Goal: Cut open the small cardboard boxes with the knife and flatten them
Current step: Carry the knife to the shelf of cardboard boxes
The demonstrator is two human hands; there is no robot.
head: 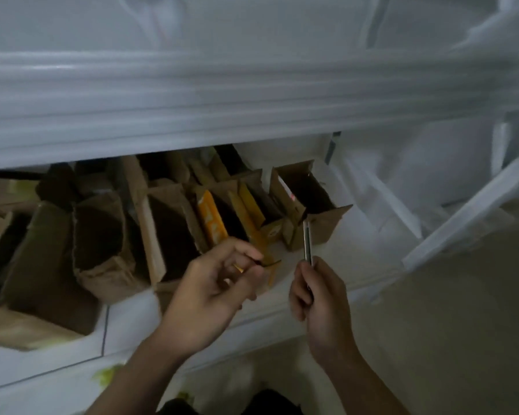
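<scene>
At frame centre, the left hand (219, 283) pinches a yellow carton flap (271, 269); beside it, the right hand (318, 298) grips an upright knife (307, 242) below open cardboard boxes (174, 226).

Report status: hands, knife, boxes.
Left hand pinches yellow box at its edge. Right hand grips knife, tip up near brown boxes. Those stand open, none flattened; view blurred.
</scene>
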